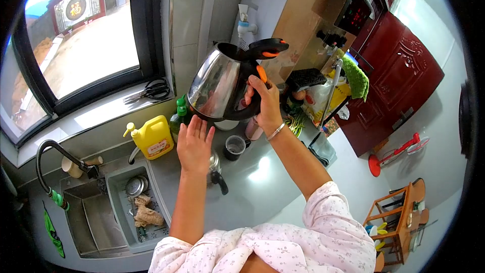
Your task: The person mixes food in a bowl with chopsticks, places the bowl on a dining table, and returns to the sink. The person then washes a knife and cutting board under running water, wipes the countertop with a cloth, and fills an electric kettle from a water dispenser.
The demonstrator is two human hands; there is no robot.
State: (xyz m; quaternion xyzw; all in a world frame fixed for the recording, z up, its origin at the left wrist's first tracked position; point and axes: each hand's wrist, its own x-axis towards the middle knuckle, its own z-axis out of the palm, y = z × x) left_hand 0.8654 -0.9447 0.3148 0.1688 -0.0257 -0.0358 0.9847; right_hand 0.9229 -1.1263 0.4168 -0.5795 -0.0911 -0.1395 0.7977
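A shiny metal kettle [214, 83] with a black handle and a raised black lid hangs above the counter. My right hand [263, 102] is wrapped round its handle, thumb near the orange button. Just below the kettle's base is my left hand [195, 144], palm up with fingers spread; whether the fingertips touch the base is hard to tell. Beneath, on the grey counter [252, 197], stand a dark cup [235, 147] and a small metal pot [216, 172] with a black handle, partly hidden by my left forearm.
A yellow jug [153, 137] and a green bottle [180, 112] stand by the wall. At the left are the sink [91, 217], its black faucet [48, 144] and a grey basket [121, 212]. Scissors [155, 90] lie on the windowsill. Bags and green onions [297, 124] sit at the right.
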